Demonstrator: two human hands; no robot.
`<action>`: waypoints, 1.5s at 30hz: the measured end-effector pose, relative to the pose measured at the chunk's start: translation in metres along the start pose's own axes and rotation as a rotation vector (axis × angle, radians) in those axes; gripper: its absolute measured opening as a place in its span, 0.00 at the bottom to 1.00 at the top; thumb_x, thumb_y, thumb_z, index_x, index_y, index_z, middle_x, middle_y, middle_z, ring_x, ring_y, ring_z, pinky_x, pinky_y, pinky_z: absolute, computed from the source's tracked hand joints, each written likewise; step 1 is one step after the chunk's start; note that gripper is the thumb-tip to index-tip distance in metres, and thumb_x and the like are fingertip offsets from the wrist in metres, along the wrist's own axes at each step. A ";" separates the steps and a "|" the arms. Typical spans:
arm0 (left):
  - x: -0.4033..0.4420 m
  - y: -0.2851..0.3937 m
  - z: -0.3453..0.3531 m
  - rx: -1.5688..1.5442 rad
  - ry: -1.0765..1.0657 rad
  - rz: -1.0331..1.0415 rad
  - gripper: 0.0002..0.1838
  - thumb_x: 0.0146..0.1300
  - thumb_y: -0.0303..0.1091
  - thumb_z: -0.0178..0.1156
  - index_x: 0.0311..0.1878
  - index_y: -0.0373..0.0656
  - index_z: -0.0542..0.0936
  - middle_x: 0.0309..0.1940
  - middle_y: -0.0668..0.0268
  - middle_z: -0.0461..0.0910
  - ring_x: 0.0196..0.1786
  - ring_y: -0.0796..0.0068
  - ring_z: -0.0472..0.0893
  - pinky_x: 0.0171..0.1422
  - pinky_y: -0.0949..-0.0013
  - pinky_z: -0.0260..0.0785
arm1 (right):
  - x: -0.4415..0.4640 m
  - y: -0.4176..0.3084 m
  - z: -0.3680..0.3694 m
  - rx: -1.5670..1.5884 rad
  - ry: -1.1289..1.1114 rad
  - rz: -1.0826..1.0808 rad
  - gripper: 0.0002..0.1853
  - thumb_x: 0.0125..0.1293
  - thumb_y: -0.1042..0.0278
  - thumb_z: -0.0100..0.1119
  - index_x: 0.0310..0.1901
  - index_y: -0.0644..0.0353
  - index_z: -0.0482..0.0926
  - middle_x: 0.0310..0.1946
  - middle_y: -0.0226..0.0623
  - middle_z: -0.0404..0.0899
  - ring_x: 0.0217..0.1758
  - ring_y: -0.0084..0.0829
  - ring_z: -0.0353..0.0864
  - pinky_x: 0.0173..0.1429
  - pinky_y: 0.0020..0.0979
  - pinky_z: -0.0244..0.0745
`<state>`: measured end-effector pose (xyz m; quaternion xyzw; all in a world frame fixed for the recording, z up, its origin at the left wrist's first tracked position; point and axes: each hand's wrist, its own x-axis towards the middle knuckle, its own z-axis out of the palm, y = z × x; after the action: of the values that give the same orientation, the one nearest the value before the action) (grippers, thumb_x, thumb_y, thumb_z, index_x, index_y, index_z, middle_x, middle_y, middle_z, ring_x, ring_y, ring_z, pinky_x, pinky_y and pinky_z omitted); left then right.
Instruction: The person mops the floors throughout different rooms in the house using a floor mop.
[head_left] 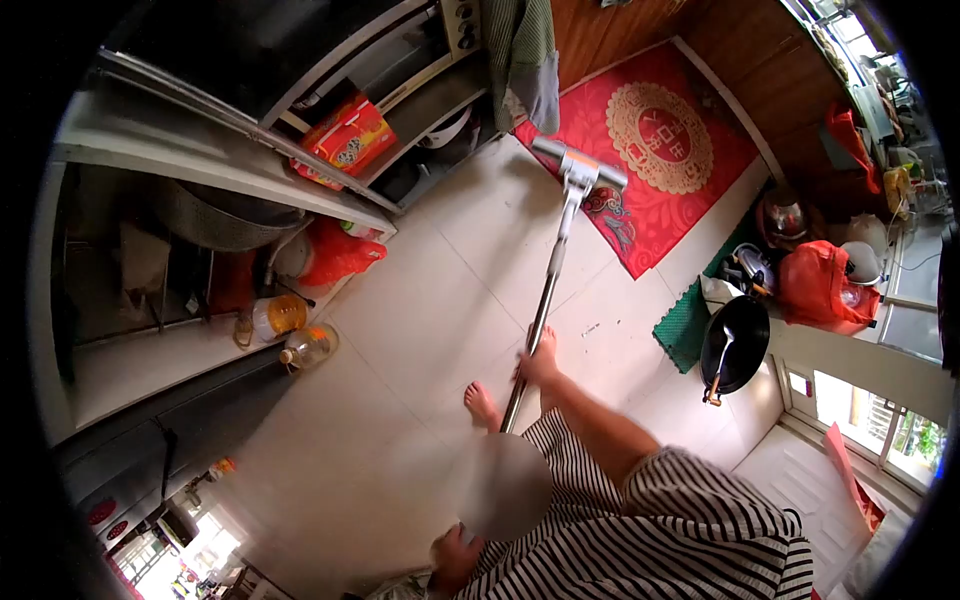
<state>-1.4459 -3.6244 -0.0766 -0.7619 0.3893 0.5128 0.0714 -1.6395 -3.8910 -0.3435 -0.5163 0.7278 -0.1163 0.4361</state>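
A stick vacuum cleaner (548, 285) slants across the view. Its floor head (580, 170) rests at the edge of a red patterned mat (640, 235). My right hand (540, 368) is closed around the metal tube, just above my bare feet (483, 405). Toward my body, the tube runs into a blurred grey round shape (505, 487), which covers the upper end. My left hand (457, 552) is curled against that end beside my striped clothing, its grip partly hidden.
Low shelves (210, 130) line the left, with oil bottles (310, 346) at their foot. A red box (345, 140) sits on a shelf. To the right, a black wok (735, 345) and a red bag (825, 285) stand by a green mat (680, 330). Light tiles (400, 310) cover the floor.
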 end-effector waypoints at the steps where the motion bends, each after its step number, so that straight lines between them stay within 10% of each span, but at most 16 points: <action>1: 0.023 0.023 0.003 -0.021 0.034 0.073 0.19 0.55 0.47 0.56 0.31 0.38 0.77 0.20 0.57 0.75 0.23 0.59 0.76 0.28 0.62 0.68 | 0.028 -0.013 -0.021 0.155 -0.032 0.126 0.14 0.58 0.65 0.56 0.37 0.68 0.69 0.26 0.44 0.76 0.26 0.33 0.77 0.27 0.34 0.73; 8: 0.099 0.157 -0.005 -0.150 0.062 0.210 0.18 0.55 0.47 0.55 0.32 0.38 0.77 0.22 0.58 0.76 0.24 0.60 0.77 0.28 0.62 0.69 | 0.164 -0.032 -0.104 0.321 -0.117 0.464 0.14 0.60 0.66 0.47 0.31 0.73 0.69 0.21 0.42 0.74 0.19 0.36 0.79 0.19 0.34 0.76; 10: 0.091 0.141 0.002 -0.114 -0.004 0.154 0.18 0.55 0.47 0.55 0.33 0.38 0.77 0.22 0.58 0.76 0.25 0.60 0.77 0.28 0.61 0.69 | 0.141 -0.006 -0.072 0.234 -0.117 0.374 0.14 0.58 0.66 0.50 0.26 0.72 0.70 0.20 0.44 0.75 0.23 0.36 0.80 0.24 0.35 0.76; 11: 0.084 0.122 0.005 -0.088 -0.040 0.110 0.18 0.55 0.47 0.55 0.33 0.38 0.77 0.23 0.58 0.76 0.25 0.60 0.77 0.29 0.61 0.69 | 0.158 0.090 -0.001 -0.351 -0.085 -0.050 0.17 0.58 0.62 0.52 0.25 0.72 0.70 0.24 0.50 0.76 0.30 0.42 0.80 0.34 0.40 0.76; 13: 0.053 0.073 0.008 -0.023 -0.122 0.002 0.18 0.56 0.47 0.55 0.33 0.38 0.77 0.23 0.58 0.77 0.25 0.60 0.77 0.29 0.61 0.69 | 0.061 0.037 0.005 -0.032 0.036 0.294 0.20 0.58 0.58 0.53 0.42 0.68 0.67 0.31 0.54 0.77 0.36 0.50 0.78 0.40 0.44 0.73; 23: -0.128 -0.099 -0.016 0.060 -0.292 -0.444 0.18 0.57 0.47 0.54 0.35 0.39 0.76 0.27 0.59 0.78 0.28 0.61 0.78 0.30 0.61 0.69 | -0.214 -0.025 0.047 0.425 -0.497 0.525 0.26 0.59 0.64 0.52 0.53 0.73 0.59 0.45 0.48 0.72 0.47 0.37 0.74 0.44 0.34 0.70; 28: -0.107 -0.098 0.000 0.061 -0.253 -0.326 0.18 0.57 0.47 0.53 0.36 0.39 0.76 0.28 0.59 0.79 0.29 0.62 0.78 0.30 0.61 0.70 | -0.175 -0.015 0.029 0.548 -0.521 0.561 0.23 0.64 0.61 0.51 0.52 0.72 0.63 0.45 0.41 0.73 0.45 0.28 0.74 0.41 0.30 0.70; 31: -0.048 -0.061 0.005 0.122 -0.158 -0.094 0.18 0.57 0.47 0.53 0.37 0.39 0.76 0.29 0.60 0.79 0.30 0.62 0.79 0.31 0.61 0.70 | -0.074 0.033 0.062 0.109 -0.230 0.214 0.30 0.51 0.61 0.60 0.50 0.73 0.63 0.41 0.50 0.72 0.47 0.42 0.73 0.51 0.38 0.68; 37: 0.041 0.072 -0.019 -0.056 0.051 0.031 0.22 0.60 0.50 0.49 0.40 0.37 0.75 0.30 0.57 0.78 0.29 0.65 0.77 0.31 0.62 0.70 | 0.077 -0.060 -0.019 0.312 -0.293 0.434 0.12 0.56 0.70 0.52 0.29 0.75 0.69 0.18 0.47 0.75 0.16 0.38 0.79 0.14 0.33 0.73; 40: 0.039 0.066 -0.018 0.026 -0.087 -0.098 0.24 0.63 0.51 0.45 0.43 0.37 0.74 0.32 0.58 0.77 0.29 0.70 0.76 0.32 0.66 0.70 | 0.069 -0.055 0.007 0.029 -0.196 0.319 0.14 0.56 0.67 0.52 0.29 0.74 0.71 0.20 0.49 0.75 0.23 0.41 0.80 0.25 0.38 0.76; 43: 0.009 0.034 -0.012 0.178 -0.263 -0.291 0.26 0.66 0.53 0.40 0.46 0.37 0.73 0.34 0.59 0.77 0.30 0.75 0.75 0.32 0.70 0.71 | 0.010 -0.059 0.006 -0.431 -0.218 0.178 0.24 0.47 0.60 0.60 0.41 0.72 0.72 0.47 0.54 0.71 0.59 0.43 0.63 0.64 0.37 0.53; 45: -0.025 -0.004 -0.002 0.092 -0.271 -0.312 0.25 0.65 0.53 0.42 0.45 0.38 0.73 0.33 0.58 0.77 0.30 0.72 0.75 0.32 0.68 0.70 | -0.041 -0.057 0.011 -0.165 -0.284 0.220 0.24 0.47 0.62 0.60 0.40 0.74 0.67 0.38 0.58 0.72 0.48 0.48 0.69 0.51 0.39 0.62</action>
<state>-1.4460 -3.6096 -0.0559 -0.7328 0.2766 0.5750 0.2364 -1.5902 -3.8774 -0.2937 -0.4791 0.7180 0.0662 0.5006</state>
